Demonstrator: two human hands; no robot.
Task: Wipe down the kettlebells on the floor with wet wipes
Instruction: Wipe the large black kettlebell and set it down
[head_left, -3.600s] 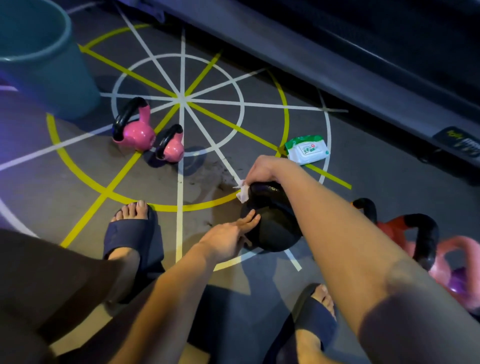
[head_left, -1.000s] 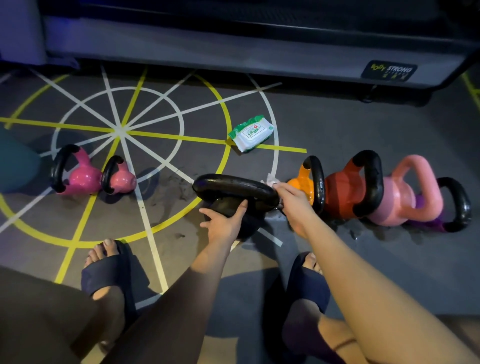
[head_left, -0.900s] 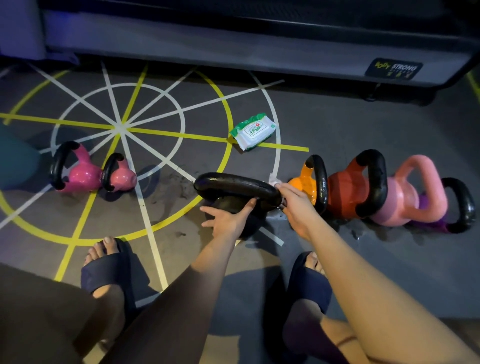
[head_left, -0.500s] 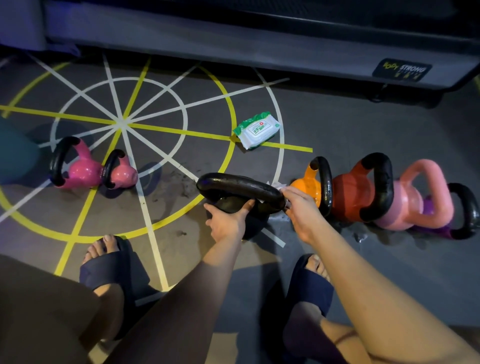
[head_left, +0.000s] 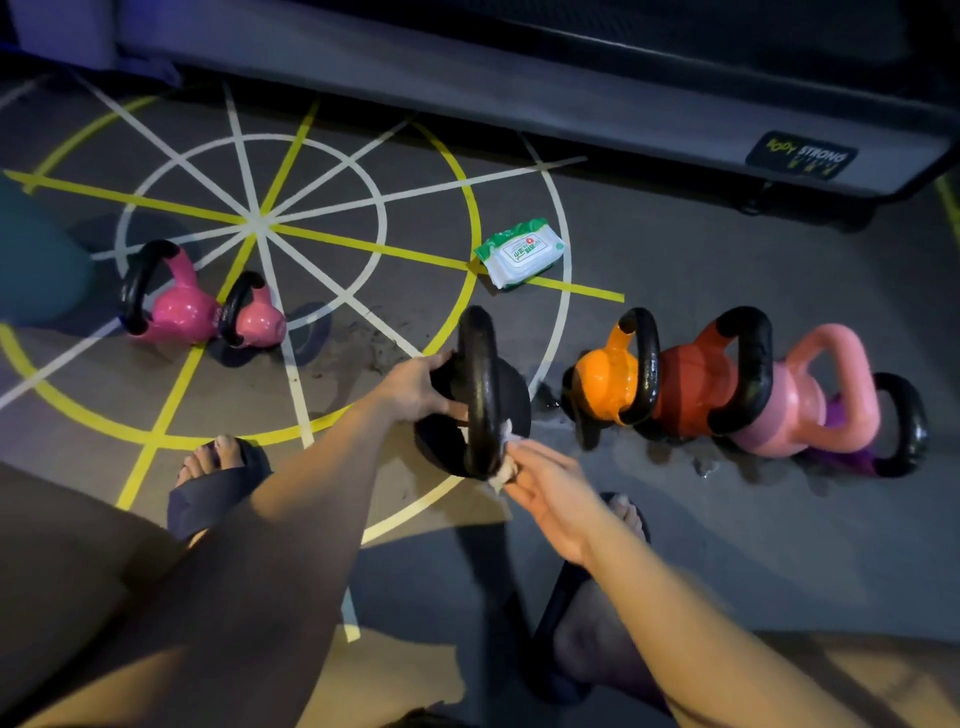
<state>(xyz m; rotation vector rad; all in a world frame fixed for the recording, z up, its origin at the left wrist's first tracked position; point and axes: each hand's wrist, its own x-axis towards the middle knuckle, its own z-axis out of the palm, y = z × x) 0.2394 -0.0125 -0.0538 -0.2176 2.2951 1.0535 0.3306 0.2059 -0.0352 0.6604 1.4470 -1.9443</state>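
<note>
A black kettlebell (head_left: 480, 384) stands on the floor in the middle of the view, its handle running towards and away from me. My left hand (head_left: 415, 387) grips its body on the left side. My right hand (head_left: 550, 493) pinches a crumpled white wet wipe (head_left: 503, 470) against the near end of the handle. A row of kettlebells stands to the right: orange (head_left: 605, 387), red (head_left: 696, 389), light pink (head_left: 795, 415) and purple (head_left: 852, 457). Two pink kettlebells (head_left: 182, 312) sit at the left.
A green and white pack of wet wipes (head_left: 519, 253) lies beyond the black kettlebell. A teal bin (head_left: 31, 260) stands at the far left. A grey machine base (head_left: 519, 98) runs along the back. My two feet in dark slippers (head_left: 208, 493) rest on the taped floor.
The black kettlebell has been turned about a quarter turn, so its handle now points front to back. My right hand with the wipe moved from the handle's right end to its near end.
</note>
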